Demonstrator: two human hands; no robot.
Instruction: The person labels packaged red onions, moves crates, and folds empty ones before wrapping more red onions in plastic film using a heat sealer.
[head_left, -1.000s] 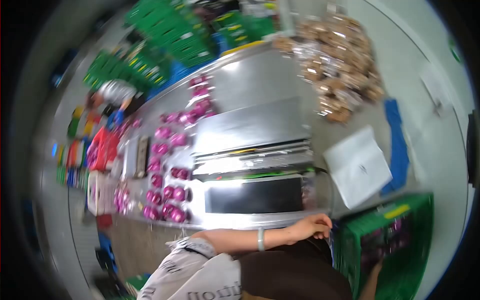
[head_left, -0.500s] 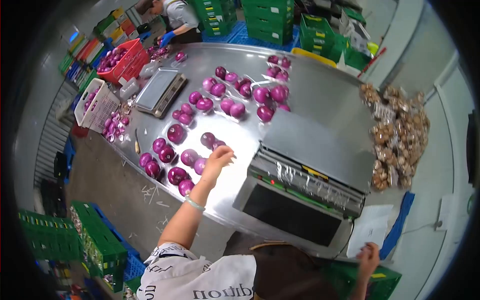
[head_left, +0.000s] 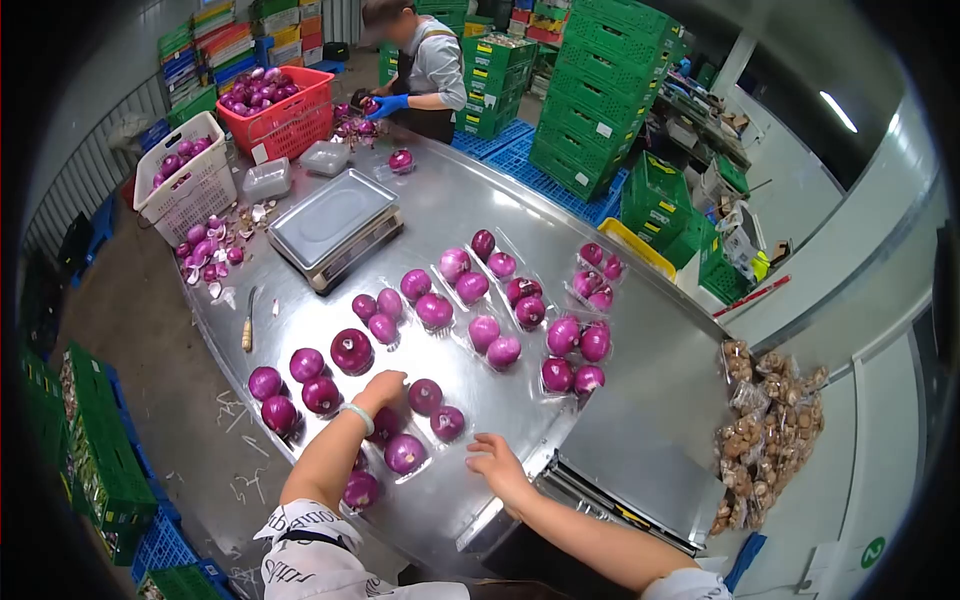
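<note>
My left hand [head_left: 383, 387] reaches over a clear tray of red onions [head_left: 425, 396] near the front edge of the steel table [head_left: 450, 195]. Its fingers curl down next to one onion, and whether they grip it is unclear. My right hand [head_left: 495, 460] lies just right of that tray with its fingers spread, holding nothing. Loose red onions [head_left: 350, 350] sit to the left of my left hand. More trays of onions [head_left: 500, 320] fill the middle of the table.
A weighing scale [head_left: 335, 225] stands at the table's left, a knife [head_left: 247, 330] near the edge. The film wrapping machine [head_left: 640, 450] is at the right. Beyond are red [head_left: 275, 100] and white [head_left: 185, 175] baskets, a co-worker [head_left: 425, 65], green crates [head_left: 600, 90] and bagged mushrooms [head_left: 770, 420].
The view has swung left from the wrapping machine to the onion table. My left hand has settled on the near tray, and my right hand has come over from the far right to the table.
</note>
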